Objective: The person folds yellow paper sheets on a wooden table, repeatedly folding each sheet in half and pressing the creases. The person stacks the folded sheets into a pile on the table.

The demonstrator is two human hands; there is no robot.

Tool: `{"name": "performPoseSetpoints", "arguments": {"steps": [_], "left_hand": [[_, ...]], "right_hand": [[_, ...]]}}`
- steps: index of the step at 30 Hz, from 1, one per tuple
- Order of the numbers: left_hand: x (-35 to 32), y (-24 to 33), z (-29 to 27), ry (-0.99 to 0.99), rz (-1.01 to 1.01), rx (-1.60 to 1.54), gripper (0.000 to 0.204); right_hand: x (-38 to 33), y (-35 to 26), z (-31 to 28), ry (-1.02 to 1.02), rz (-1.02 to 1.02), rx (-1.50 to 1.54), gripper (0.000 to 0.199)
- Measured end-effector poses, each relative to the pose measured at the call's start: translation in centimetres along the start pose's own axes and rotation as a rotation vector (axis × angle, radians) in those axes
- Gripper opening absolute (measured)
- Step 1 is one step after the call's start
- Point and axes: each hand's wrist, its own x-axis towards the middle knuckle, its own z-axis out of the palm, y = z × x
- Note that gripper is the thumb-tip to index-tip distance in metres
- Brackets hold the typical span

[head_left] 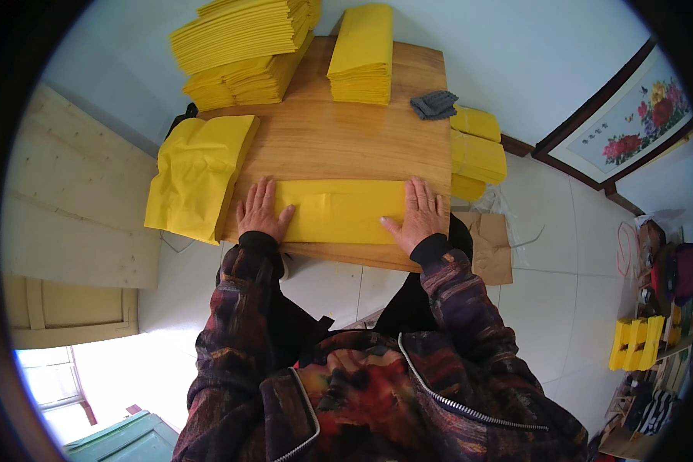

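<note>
A folded yellow sheet (339, 212), paper or cloth I cannot tell, lies flat along the near edge of the wooden table (346, 146). Over its left end rests my left hand (262, 214), palm down, fingers stretched out and the thumb on the yellow surface. My right hand (421, 215) lies the same way at the right end, thumb pointing inward. Neither hand grips anything. Beside my left hand, a wrinkled pile of larger yellow sheets (200, 173) sits at the table's left edge and overhangs it.
Tall stacks of folded yellow sheets (239, 46) stand at the far left, with a narrower stack (362, 58) at the far middle. A dark grey cloth (433, 105) lies near the right edge. Beyond it are yellow bundles (477, 146) and brown cardboard (490, 246).
</note>
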Motion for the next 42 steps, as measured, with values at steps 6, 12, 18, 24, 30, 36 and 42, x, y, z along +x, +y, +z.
{"name": "performPoseSetpoints", "arguments": {"steps": [6,12,18,24,30,36,42], "left_hand": [[0.2,-0.1,0.3,-0.013,-0.003,-0.015,0.074],[-0.5,1.5,0.3,0.024,-0.019,0.004,0.076],[-2.1,3.6,0.4,-0.027,-0.098,0.014,0.076],[-2.0,3.2,0.8,-0.035,-0.107,-0.032,0.073],[-1.5,-0.7,1.5,0.004,-0.022,-0.293,0.059],[-6.4,-3.8,1.9,0.196,0.042,-0.537,0.043],[-11.9,-2.4,2.6,0.081,-0.176,-1.252,0.025]], "right_hand": [[-0.2,1.3,-1.7,0.053,0.026,0.053,0.087],[-1.6,-7.0,-0.5,0.208,-0.394,0.164,0.072],[0.4,-8.4,1.3,-0.040,-0.238,0.081,0.074],[1.3,0.3,0.2,0.059,-0.074,0.001,0.077],[1.3,5.5,-1.3,0.153,0.091,0.202,0.066],[-7.0,4.5,-3.4,0.332,-0.108,0.708,0.024],[-11.3,-0.7,0.4,-0.337,-0.069,1.130,0.026]]}}
